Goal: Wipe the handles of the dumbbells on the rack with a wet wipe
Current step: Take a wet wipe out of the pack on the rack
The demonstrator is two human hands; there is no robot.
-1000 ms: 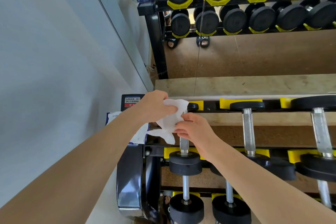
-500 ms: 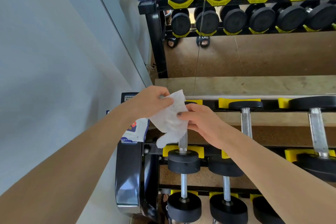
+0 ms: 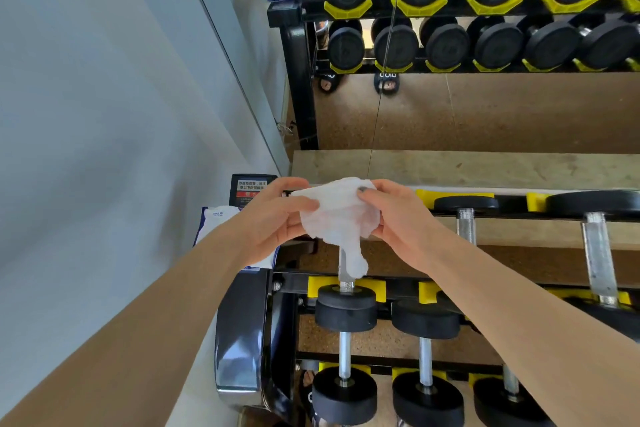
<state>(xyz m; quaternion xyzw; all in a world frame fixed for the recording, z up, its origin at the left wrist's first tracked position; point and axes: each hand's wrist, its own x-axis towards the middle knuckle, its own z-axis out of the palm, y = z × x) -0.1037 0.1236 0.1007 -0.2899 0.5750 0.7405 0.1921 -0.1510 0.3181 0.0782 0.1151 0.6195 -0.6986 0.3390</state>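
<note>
A white wet wipe [image 3: 341,215] is stretched between both hands above the leftmost dumbbell of the top shelf. My left hand [image 3: 273,218] pinches its left edge and my right hand [image 3: 394,218] grips its right side. A loose tail of the wipe hangs down over the steel handle [image 3: 344,270] of that dumbbell, whose black near head [image 3: 346,308] sits in a yellow cradle. The far head is hidden behind the wipe. More dumbbells with steel handles [image 3: 465,225] lie to the right on the black rack [image 3: 242,340].
A wet wipe pack [image 3: 216,218] lies on the rack's left end by a warning label [image 3: 252,188]. A mirror [image 3: 485,45] behind the rack reflects it. A grey wall [image 3: 104,114] stands close on the left. Lower shelves hold more dumbbells [image 3: 344,399].
Both hands have lifted off the handle and pulled the wipe out wider between them. The camera view has shifted slightly.
</note>
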